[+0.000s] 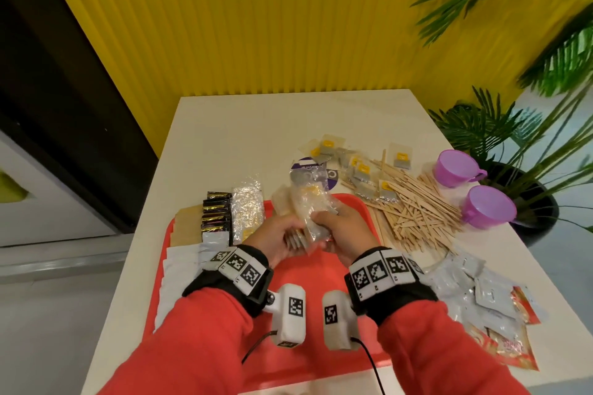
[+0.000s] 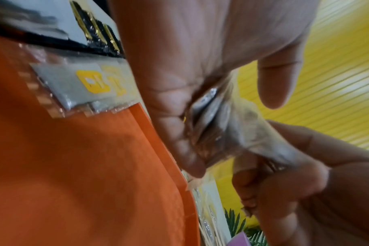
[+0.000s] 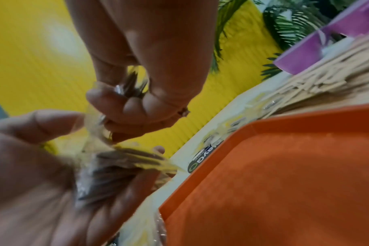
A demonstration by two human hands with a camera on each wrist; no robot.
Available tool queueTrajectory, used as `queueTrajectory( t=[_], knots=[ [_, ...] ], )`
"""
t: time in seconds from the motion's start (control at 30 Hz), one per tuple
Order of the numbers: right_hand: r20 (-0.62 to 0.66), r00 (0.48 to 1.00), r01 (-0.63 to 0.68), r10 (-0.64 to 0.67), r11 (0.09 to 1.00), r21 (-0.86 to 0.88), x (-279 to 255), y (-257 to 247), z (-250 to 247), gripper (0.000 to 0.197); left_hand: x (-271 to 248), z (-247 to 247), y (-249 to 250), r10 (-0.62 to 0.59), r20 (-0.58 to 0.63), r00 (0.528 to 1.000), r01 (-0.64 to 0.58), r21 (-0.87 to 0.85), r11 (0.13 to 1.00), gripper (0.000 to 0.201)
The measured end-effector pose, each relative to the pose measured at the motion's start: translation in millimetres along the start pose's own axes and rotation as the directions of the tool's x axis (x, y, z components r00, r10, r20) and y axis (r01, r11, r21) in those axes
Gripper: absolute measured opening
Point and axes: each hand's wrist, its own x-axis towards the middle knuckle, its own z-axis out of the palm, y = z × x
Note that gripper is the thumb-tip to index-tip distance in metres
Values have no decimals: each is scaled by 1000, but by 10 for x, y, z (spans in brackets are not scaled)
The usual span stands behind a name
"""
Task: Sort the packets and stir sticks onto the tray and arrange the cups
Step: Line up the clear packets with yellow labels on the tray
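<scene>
Over the red tray (image 1: pixel 314 279) both hands hold one bundle of clear packets with yellow labels (image 1: pixel 308 202). My left hand (image 1: pixel 288 234) grips the bundle's lower left side, fingers curled round it. My right hand (image 1: pixel 324 221) pinches it from the right. In the left wrist view the left hand (image 2: pixel 200 83) wraps the packets (image 2: pixel 221 116), with the right hand (image 2: pixel 295 183) below. In the right wrist view the right hand (image 3: pixel 42 174) holds the packets (image 3: pixel 120 159) under the left hand (image 3: pixel 147 58). Wooden stir sticks (image 1: pixel 417 208) lie heaped right of the tray, beside two purple cups (image 1: pixel 455 167) (image 1: pixel 487 205).
Rows of black-gold packets (image 1: pixel 216 212), clear packets (image 1: pixel 247 208), brown packets (image 1: pixel 186 228) and white packets (image 1: pixel 183 266) fill the tray's left side. Loose yellow-label packets (image 1: pixel 359 167) lie behind the sticks. Silver packets (image 1: pixel 475 282) and red packets (image 1: pixel 510 346) lie near right. A plant (image 1: pixel 513 125) stands beyond the table's right edge.
</scene>
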Motion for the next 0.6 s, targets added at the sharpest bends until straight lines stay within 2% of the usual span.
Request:
queueTrajectory(
  t=[0.07, 0.17, 0.2, 0.27, 0.37, 0.43, 0.6],
  knots=[
    [18, 1000, -24, 22, 993, 113, -20, -9, 51, 13, -39, -81, 1, 49, 10, 999, -50, 46, 998, 21],
    [11, 998, -61, 60, 978, 198, -36, 10, 160, 11, -42, -225, -35, 106, 36, 994, -108, 58, 992, 57],
    [16, 997, -73, 72, 973, 218, -35, 12, 173, 11, -46, -230, -41, 122, 59, 991, -125, 50, 991, 61],
    [21, 996, -90, 88, 963, 255, -54, 29, 228, 10, -67, -255, -58, 149, 120, 981, -155, 38, 987, 63],
    [1, 993, -115, 120, 950, 289, -58, 50, 265, 7, -75, -277, -59, 193, 173, 966, -216, 122, 969, 44],
    [-14, 992, -113, 123, 944, 309, -45, 55, 257, 8, -37, -282, -69, 202, 140, 969, -227, 191, 955, 38],
    [-122, 988, -52, 94, 949, 311, -1, 12, 197, 7, 62, -259, -105, 255, -21, 967, -224, 411, 884, 54]
  ],
)
